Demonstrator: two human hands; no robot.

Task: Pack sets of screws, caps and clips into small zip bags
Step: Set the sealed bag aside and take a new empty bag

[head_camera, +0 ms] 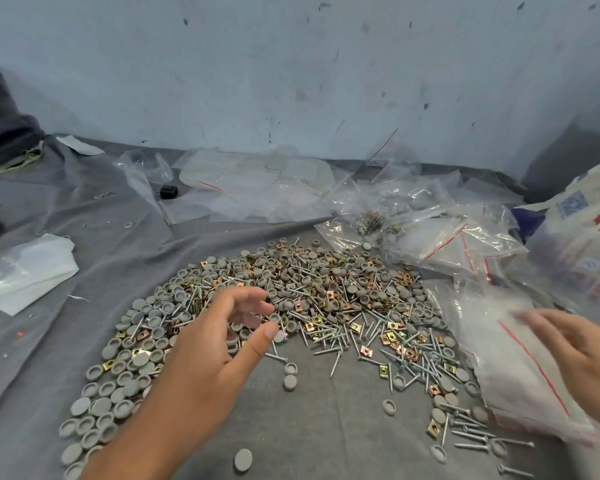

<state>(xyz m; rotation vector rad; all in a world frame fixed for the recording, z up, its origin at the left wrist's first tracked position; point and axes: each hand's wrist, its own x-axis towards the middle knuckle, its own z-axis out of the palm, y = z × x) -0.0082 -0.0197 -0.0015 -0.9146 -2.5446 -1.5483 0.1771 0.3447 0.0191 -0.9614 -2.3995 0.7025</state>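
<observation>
The left hand [208,337] hovers over the near-left part of the pile [274,306], palm down, fingers loosely curled with thumb and forefinger apart; it holds nothing visible. The right hand [582,355] is at the right edge, motion-blurred, fingers extended and spread, their tips on or just above a stack of small zip bags [520,362]; whether it grips a bag cannot be told.

The pile lies on the grey cloth [49,341] covering the bench, in a broad arc open toward the near side. It is a mix of three parts:
- Caps [132,362]: round, grey, shallow discs, some hollow side up, some domed side up. They dominate the left arm of the arc.
- Screws [336,362]: slim, silver, with flat heads. They lie flat with long axes in all directions; many near the centre point toward the near side.
- Clips [383,370]: small, square, brass-coloured plates with a central hole, scattered throughout.

The zip bags are clear with a red line at the seal; the stack runs with its long axis from far-left to near-right along the right arm of the arc. More clear bags [257,188] lie loose at the far side against the wall [291,64], one holding packed parts [371,220]. A white plastic sheet [28,271] lies at the left, well apart from the pile.
</observation>
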